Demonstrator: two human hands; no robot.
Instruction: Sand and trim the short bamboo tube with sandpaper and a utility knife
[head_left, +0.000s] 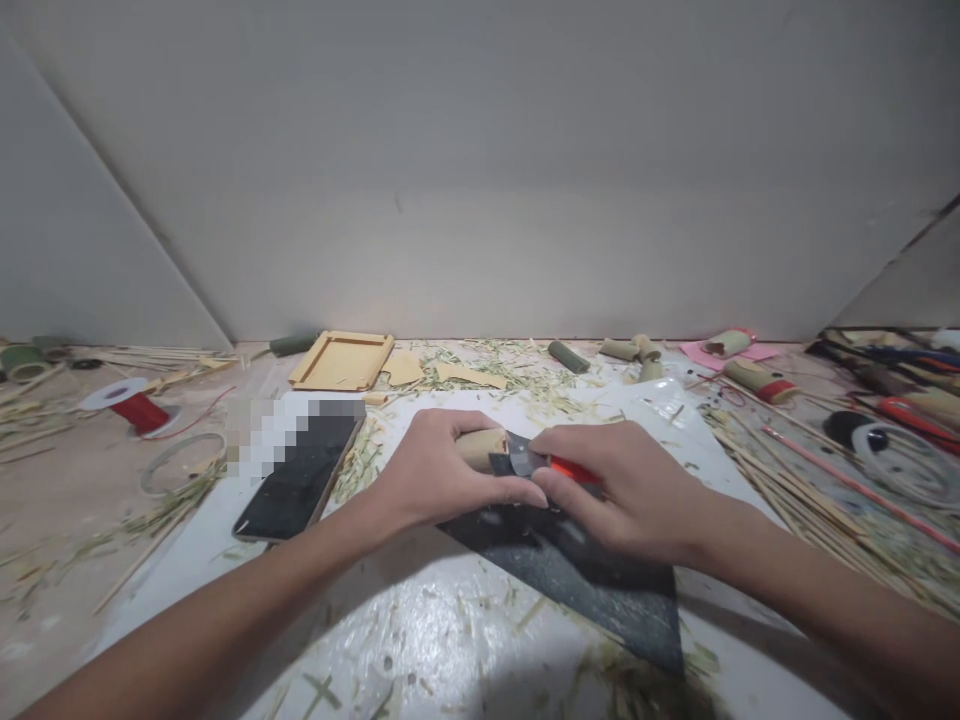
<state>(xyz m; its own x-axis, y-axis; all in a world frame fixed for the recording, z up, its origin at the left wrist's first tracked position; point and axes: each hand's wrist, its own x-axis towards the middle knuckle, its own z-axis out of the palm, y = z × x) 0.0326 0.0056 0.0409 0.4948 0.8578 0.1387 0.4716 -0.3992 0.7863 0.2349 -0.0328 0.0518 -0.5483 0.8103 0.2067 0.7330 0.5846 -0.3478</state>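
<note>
My left hand (pixel 439 470) is wrapped round a short piece of bamboo tube (pixel 481 448), its cut end turned to the right. In my right hand (pixel 626 485) is a knife with an orange-red handle (pixel 576 471). The dark grey blade (pixel 523 458) meets the right end of the bamboo, and my left thumb reaches along just below it. Under both hands lies a dark, speckled sheet (pixel 577 570) on a white work surface (pixel 390 600). My palms and some fingers hide parts of the bamboo and of the handle.
A smartphone (pixel 304 480) lies to the left, beside a spool of red thread (pixel 139 408). Behind stands a yellow tray (pixel 343 362). Several bamboo pieces (pixel 568 357) and green-yellow shavings are scattered about. Thin sticks (pixel 780 480) and a pink pencil-like rod (pixel 847 480) lie at right.
</note>
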